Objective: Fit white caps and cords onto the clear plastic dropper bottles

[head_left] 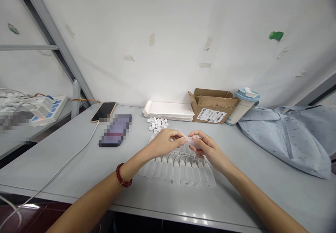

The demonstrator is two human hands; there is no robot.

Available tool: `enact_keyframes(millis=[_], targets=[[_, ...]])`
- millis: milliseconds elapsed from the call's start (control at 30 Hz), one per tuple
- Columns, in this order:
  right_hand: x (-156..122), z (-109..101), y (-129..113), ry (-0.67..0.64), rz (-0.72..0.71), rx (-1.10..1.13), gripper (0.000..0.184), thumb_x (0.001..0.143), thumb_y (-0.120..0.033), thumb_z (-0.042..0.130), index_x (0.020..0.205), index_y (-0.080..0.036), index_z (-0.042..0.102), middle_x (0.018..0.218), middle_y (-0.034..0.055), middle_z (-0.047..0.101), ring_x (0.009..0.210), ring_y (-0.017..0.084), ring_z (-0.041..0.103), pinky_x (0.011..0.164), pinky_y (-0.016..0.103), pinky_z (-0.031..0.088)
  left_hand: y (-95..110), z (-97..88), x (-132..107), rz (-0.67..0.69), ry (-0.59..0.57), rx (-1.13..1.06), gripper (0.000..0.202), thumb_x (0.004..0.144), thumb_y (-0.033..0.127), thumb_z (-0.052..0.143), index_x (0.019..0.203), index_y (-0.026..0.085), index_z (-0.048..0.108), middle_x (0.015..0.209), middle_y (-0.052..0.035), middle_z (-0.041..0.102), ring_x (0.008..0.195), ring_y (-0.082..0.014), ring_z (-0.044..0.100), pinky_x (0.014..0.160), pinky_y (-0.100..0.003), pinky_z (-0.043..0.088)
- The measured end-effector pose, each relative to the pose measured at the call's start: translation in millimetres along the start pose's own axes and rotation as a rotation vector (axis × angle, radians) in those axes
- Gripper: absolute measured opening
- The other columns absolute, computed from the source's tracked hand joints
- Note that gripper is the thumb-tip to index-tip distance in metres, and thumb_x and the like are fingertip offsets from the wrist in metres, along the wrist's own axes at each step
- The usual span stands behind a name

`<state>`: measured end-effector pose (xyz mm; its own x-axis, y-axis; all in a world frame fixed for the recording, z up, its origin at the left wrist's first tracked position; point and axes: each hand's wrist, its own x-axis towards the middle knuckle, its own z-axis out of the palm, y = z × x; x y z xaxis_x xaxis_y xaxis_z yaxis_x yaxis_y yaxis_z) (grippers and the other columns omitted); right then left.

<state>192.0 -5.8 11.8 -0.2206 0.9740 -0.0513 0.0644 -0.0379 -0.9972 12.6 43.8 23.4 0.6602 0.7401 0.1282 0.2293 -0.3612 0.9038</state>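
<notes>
Above the middle of the table, both my hands meet at a small translucent plastic bottle [193, 142], partly hidden by the fingers. My right hand [206, 145] is closed around it. The thumb and fingers of my left hand [168, 142] pinch its end, near the neck; the exact part is too small to tell. Below the hands lies a row of similar translucent bottles [183, 173], necks pointing away from me, with thin curved strips or tubes at their tops. More bottles lie partly hidden behind my hands. Just beyond is a small heap of white caps [157, 124].
Flat white packages [169, 110], an open cardboard box [214, 107] and a lidded cup [243, 107] stand along the wall. Grey fabric [283, 138] lies at right. Two phones, one tan-edged [103, 112] and one dark [115, 131], and a white cable [70, 161] are at left.
</notes>
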Motion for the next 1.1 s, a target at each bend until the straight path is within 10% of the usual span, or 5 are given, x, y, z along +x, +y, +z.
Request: enact_keyframes(millis=[467, 800, 1100], targets=[[-1.7, 0.6, 5.3, 0.195, -0.222, -0.404, 0.032, 0.085, -0.044, 0.046, 0.095, -0.016, 0.057, 0.064, -0.0002, 0.051, 0.051, 0.010, 0.042, 0.045, 0.023, 0.032, -3.4, -3.3, 3.0, -0.041, 0.034, -0.199, 0.026, 0.080, 0.034, 0.054, 0.068, 0.012, 0.062, 0.065, -0.0015, 0.058, 0.053, -0.0088, 0.052, 0.052, -0.020, 0.045], [-1.9, -1.3, -1.1, 0.177, -0.198, -0.305, 0.035, 0.087, -0.046, 0.041, 0.079, -0.016, 0.056, 0.053, -0.0051, 0.035, 0.047, 0.008, 0.031, 0.045, 0.023, 0.027, -3.4, 3.0, 0.6, 0.060, 0.114, -0.122, 0.017, 0.077, 0.030, 0.059, 0.081, 0.014, 0.066, 0.081, -0.0036, 0.063, 0.069, -0.0125, 0.056, 0.058, -0.020, 0.046], [-2.7, 1.5, 0.6, 0.173, -0.197, -0.276, 0.034, 0.086, -0.046, 0.043, 0.078, -0.016, 0.056, 0.055, -0.0047, 0.035, 0.048, 0.008, 0.032, 0.045, 0.022, 0.027, -2.7, 3.2, 1.6, -0.063, -0.012, -0.168, 0.037, 0.084, 0.040, 0.048, 0.063, 0.012, 0.058, 0.058, -0.0013, 0.056, 0.051, -0.0092, 0.052, 0.051, -0.020, 0.045]])
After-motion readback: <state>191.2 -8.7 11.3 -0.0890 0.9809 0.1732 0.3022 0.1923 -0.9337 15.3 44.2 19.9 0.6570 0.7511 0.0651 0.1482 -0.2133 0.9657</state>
